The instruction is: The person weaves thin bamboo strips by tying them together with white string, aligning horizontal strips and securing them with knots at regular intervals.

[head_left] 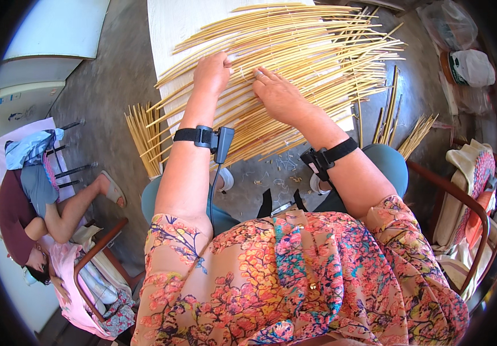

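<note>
A mat of thin yellow reed sticks [317, 69] lies before me, its sticks side by side and joined by rows of pale string [312, 95]. It rests on a white board [170, 29]. Over the mat's left part, my left hand [212, 72] is closed in a fist or pinch; what its fingers hold, if anything, is hidden. My right hand [280, 95] lies palm down on the sticks, fingers stretched out toward the left hand, a ring on one of them. A bit of pale string shows between the two hands.
Bundles of sticks stand left [142, 132] and right [418, 135] of the board. String scraps [283, 164] litter the grey floor between my feet. A person [29, 202] sits at the left. At the right are a wooden armchair [461, 196] and plastic bags [470, 66].
</note>
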Motion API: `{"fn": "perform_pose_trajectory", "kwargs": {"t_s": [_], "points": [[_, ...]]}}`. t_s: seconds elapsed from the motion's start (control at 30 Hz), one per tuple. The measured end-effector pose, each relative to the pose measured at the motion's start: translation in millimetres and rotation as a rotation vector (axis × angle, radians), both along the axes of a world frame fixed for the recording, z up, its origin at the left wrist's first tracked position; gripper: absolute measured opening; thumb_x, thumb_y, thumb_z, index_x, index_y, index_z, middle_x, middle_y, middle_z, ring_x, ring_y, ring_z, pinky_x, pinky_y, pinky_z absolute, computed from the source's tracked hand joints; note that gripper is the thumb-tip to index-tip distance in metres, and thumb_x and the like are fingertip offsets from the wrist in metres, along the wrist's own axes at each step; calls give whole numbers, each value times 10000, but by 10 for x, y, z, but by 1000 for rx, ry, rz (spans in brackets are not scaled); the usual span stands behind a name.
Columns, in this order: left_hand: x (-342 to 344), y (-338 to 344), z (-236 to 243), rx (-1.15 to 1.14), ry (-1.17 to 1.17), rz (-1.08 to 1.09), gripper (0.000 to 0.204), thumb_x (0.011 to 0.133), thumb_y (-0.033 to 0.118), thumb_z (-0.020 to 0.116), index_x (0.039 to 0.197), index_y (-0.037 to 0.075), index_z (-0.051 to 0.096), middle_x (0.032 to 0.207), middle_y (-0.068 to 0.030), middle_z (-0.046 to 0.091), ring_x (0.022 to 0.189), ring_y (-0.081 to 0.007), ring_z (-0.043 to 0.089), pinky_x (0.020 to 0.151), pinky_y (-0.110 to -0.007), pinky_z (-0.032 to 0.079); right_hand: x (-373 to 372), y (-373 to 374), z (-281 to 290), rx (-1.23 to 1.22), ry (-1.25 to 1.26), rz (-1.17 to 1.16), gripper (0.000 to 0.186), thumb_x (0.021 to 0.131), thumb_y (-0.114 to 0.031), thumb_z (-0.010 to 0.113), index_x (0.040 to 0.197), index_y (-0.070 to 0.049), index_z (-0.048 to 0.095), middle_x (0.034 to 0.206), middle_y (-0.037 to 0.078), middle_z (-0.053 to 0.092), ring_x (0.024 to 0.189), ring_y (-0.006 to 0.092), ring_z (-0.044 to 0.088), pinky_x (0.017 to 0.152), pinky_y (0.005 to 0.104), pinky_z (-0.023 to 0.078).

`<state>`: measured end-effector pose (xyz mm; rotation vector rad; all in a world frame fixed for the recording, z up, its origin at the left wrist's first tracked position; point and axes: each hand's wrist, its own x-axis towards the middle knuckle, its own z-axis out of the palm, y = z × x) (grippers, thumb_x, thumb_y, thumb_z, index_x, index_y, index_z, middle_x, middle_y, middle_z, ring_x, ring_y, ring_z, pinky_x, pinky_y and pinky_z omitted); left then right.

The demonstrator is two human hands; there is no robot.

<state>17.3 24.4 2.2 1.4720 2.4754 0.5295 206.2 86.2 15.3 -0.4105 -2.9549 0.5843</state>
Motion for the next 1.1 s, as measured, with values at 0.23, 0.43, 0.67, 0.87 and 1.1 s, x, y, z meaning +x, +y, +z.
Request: {"fn": "perform_pose_trajectory", "kwargs": {"t_s": [0.23, 0.43, 0.67, 0.87, 1.1], "points": [[-47, 3, 2, -35, -202, -4, 185, 705, 146, 694, 849, 42, 642, 807, -143, 647, 751, -269, 615, 678, -342, 475, -14, 31, -60, -35, 46, -26, 271, 795, -31, 472, 1050, 24, 547, 1281, 209, 463, 1266, 324, 368, 1023, 404, 333], [-148, -27, -75, -28, -383, 15, 211, 698, 188, 716, 858, 63, 658, 805, -126, 654, 757, -256, 623, 691, -334, 480, -108, 68, 62, -265, 69, -66, 148, 773, -53, 533, 916, -37, 570, 1069, 156, 591, 1040, 300, 543, 845, 396, 441], [-33, 12, 78, -26, -345, -2, 214, 695, 202, 724, 842, 60, 660, 764, -124, 650, 714, -251, 619, 665, -335, 476, -183, 110, 183, -1033, 292, -654, 89, 897, -155, 523, 922, -70, 525, 676, 76, 590, 526, 158, 575, 453, 287, 468], [30, 5, 149, -20, -208, -56, 196, 761, 189, 682, 879, 35, 650, 798, -122, 653, 710, -229, 607, 680, -311, 469, -225, 94, 107, -1306, 166, -662, 98, 891, -127, 514, 942, -43, 519, 650, 86, 591, 451, 139, 552, 372, 278, 442], [50, 11, 136, -35, -208, -27, 191, 772, 194, 666, 874, 33, 656, 820, -141, 655, 746, -251, 621, 697, -325, 472, -267, 106, 10, -1306, 79, -648, 120, 872, -114, 526, 936, -21, 568, 617, 87, 603, 458, 137, 564, 378, 280, 447]]}}
